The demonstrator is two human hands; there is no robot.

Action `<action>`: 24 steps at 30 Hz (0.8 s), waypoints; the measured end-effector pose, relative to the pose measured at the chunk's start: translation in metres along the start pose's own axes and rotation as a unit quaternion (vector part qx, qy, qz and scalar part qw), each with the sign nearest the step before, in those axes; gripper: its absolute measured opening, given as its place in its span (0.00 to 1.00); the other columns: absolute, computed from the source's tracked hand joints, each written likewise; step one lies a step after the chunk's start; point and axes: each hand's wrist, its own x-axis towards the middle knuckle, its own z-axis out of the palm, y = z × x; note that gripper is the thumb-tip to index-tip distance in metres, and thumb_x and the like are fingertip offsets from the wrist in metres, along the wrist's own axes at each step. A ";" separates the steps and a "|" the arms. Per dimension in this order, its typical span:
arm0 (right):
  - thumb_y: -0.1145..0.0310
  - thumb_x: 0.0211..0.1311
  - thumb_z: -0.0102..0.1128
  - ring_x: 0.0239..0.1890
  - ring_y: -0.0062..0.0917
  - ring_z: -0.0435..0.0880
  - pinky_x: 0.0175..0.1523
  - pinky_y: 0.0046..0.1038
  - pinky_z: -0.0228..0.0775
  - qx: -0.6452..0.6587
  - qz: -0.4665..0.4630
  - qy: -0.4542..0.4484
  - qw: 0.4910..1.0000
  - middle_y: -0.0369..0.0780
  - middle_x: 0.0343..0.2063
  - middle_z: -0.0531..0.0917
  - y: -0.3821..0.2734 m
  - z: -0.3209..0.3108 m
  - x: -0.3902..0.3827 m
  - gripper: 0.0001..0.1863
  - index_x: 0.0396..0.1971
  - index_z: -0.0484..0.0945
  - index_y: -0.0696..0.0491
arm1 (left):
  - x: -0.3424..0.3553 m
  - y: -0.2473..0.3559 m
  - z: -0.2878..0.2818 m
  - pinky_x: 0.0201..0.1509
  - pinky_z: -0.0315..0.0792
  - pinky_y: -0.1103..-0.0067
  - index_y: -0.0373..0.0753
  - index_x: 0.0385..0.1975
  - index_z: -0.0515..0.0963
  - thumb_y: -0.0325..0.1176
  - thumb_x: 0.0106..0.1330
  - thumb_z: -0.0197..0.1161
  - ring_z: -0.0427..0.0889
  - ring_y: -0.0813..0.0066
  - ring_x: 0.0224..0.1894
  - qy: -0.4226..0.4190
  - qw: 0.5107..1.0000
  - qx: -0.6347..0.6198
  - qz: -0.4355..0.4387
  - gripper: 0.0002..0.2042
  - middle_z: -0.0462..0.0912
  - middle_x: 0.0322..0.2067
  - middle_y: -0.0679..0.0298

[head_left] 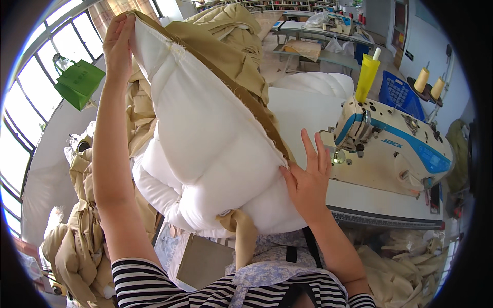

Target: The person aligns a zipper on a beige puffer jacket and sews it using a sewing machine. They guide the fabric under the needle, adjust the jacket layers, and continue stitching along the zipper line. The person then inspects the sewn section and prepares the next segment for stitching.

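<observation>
A puffy white quilted fabric piece (210,133) with tan cloth along its back edge stretches between my hands. My left hand (119,46) is raised high at the upper left and pinches the top corner of the piece. Lower down on the right, my right hand (310,187) grips the frayed edge between thumb and index finger, its other fingers spread upward. The rest of the piece hangs in folds toward my lap, where a tan strip (244,231) dangles from it. Just right of my right hand stands a white and blue sewing machine (395,143).
The sewing table (303,108) carries a yellow holder (366,77) on the machine. Behind it are a blue basket (398,95) and thread cones (422,80). Tan fabric heaps (84,231) crowd the left; a green bag (79,83) hangs by the windows.
</observation>
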 end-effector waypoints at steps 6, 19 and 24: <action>0.62 0.67 0.62 0.28 0.38 0.83 0.33 0.36 0.75 0.043 0.157 -0.261 0.951 0.41 0.33 0.84 -0.024 -0.015 0.014 0.16 0.23 0.81 0.58 | -0.004 -0.034 -0.061 0.50 0.73 0.85 0.39 0.50 0.83 0.38 0.70 0.66 0.80 0.83 0.43 0.000 0.973 0.230 -0.008 0.14 0.87 0.41 0.68; 0.56 0.74 0.59 0.31 0.13 0.78 0.36 0.23 0.71 0.484 0.479 -0.336 0.651 0.31 0.29 0.85 0.025 -0.085 -0.149 0.18 0.41 0.86 0.58 | -0.052 -0.091 0.210 0.42 0.73 0.84 0.41 0.46 0.84 0.39 0.69 0.66 0.76 0.85 0.36 -0.320 0.923 0.172 -0.129 0.11 0.83 0.35 0.72; 0.51 0.66 0.61 0.34 0.38 0.85 0.41 0.37 0.77 0.065 0.348 -0.437 0.827 0.39 0.36 0.87 0.040 -0.092 -0.227 0.18 0.30 0.85 0.51 | -0.214 -0.141 0.296 0.43 0.72 0.82 0.39 0.42 0.85 0.38 0.68 0.69 0.76 0.85 0.36 -0.409 0.862 -0.095 -0.284 0.10 0.84 0.33 0.72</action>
